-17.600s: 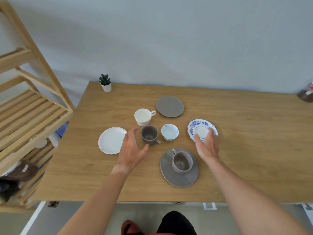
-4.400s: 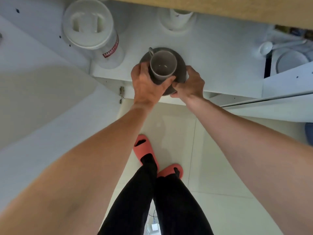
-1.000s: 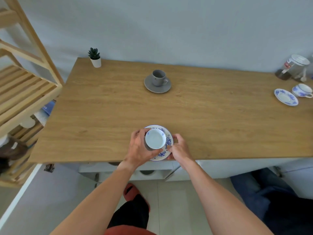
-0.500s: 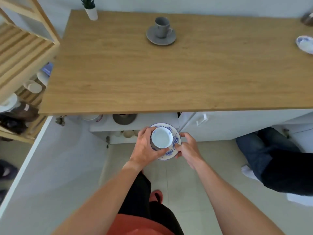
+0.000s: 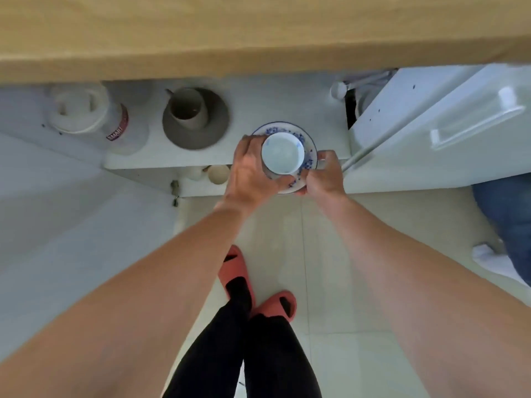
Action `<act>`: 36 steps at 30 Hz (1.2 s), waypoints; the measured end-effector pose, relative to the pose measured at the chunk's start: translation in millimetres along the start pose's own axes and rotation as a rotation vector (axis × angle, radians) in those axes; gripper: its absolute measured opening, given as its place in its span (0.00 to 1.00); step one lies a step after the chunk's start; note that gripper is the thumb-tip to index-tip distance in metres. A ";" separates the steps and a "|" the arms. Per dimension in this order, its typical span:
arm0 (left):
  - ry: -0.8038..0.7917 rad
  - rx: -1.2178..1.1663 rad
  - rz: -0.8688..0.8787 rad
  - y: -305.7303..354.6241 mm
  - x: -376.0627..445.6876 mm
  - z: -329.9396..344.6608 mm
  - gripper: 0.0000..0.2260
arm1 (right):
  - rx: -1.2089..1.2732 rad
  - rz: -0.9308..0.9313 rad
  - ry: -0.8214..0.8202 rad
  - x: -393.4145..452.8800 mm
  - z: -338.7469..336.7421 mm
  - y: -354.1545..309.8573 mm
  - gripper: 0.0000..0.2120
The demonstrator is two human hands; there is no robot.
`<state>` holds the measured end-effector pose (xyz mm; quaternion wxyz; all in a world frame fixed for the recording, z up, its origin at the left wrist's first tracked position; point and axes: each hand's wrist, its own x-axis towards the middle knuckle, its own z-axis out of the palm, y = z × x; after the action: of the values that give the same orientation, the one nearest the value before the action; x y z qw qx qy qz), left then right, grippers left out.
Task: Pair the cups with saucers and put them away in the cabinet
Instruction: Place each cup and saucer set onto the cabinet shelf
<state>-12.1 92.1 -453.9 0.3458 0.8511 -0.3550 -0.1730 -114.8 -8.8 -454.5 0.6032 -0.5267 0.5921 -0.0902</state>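
A white cup [image 5: 283,153] stands on a blue-flowered saucer [image 5: 308,140]. My left hand [image 5: 248,173] wraps the cup's left side and the saucer's rim. My right hand [image 5: 324,176] grips the saucer's right edge. The pair hangs at the front edge of a white cabinet shelf [image 5: 161,156] under the wooden counter [image 5: 258,33]. On that shelf, to the left, a grey cup [image 5: 188,110] sits on a grey saucer [image 5: 214,130].
A clear jar with a white lid [image 5: 83,113] stands at the shelf's left. A white cabinet door with a handle [image 5: 465,124] hangs open on the right. Small pale cups [image 5: 218,174] show on a lower shelf. Another person's jeans [image 5: 511,219] are at far right.
I have bent lower and carried the blue cup and saucer forward to the shelf's front edge, right of the grey pair. The view now looks straight down.
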 end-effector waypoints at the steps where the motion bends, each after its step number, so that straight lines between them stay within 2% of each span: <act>1: -0.020 -0.002 0.013 -6.5 11.1 5.2 0.39 | -0.021 -0.006 0.010 13.3 3.1 -1.2 0.14; 5: -0.080 0.018 0.016 -28.3 42.7 15.5 0.41 | -0.061 0.002 0.070 54.4 16.6 -10.9 0.09; 10: -0.106 0.032 -0.011 -41.4 63.9 26.9 0.40 | -0.091 0.014 0.097 86.3 28.1 -20.5 0.10; 17: -0.056 -0.022 -0.094 -46.0 95.0 27.8 0.40 | -0.100 -0.051 0.072 109.6 36.9 -43.3 0.10; 23: -0.039 0.009 -0.097 -47.3 129.7 27.5 0.41 | -0.342 -0.184 0.079 133.7 39.7 -64.0 0.13; 27: -0.048 0.006 -0.095 -43.0 157.5 29.2 0.42 | -0.333 -0.226 0.114 143.9 40.1 -71.0 0.15; 33: 0.009 -0.053 -0.112 -36.0 170.7 28.1 0.43 | -0.569 -0.485 0.173 135.8 44.0 -59.2 0.15; 36: 0.003 -0.035 -0.113 -35.5 152.8 20.3 0.38 | -0.605 -0.458 0.161 114.1 39.9 -51.0 0.19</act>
<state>99.2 -9.9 -500.8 0.3508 0.8640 -0.3028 -0.1969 -24.1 -93.2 -497.6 0.3364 -0.7906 0.5045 -0.0847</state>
